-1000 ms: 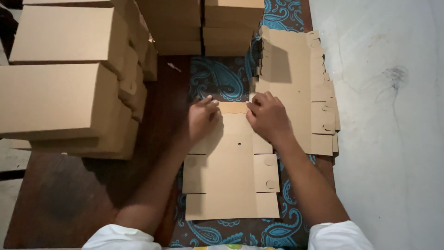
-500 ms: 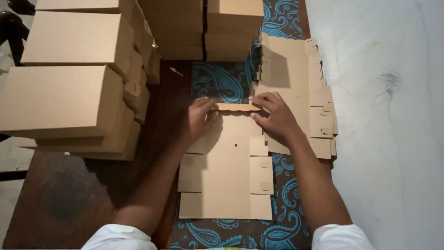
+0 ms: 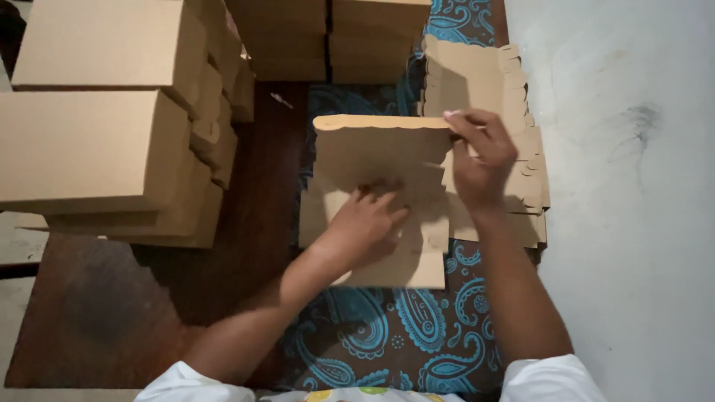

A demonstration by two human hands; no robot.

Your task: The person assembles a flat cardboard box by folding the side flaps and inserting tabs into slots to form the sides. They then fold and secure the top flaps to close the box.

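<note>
Patterned blue cloth (image 3: 417, 327) underlies cardboard blank (image 3: 372, 160): right hand (image 3: 480, 160) pinches its raised flap; left hand (image 3: 365, 223) presses flat, ungripping.

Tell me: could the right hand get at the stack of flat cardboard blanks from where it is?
Probably yes. The right hand pinches the raised flap of the cardboard sheet, and the stack of flat blanks lies directly beside and under it, uncovered. It would have to release the flap first.

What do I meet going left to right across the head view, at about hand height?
Stack of assembled brown cardboard boxes → bare dark brown floor → left hand pressing the flat cardboard blank → right hand lifting its flap → pale grey wall.
</note>
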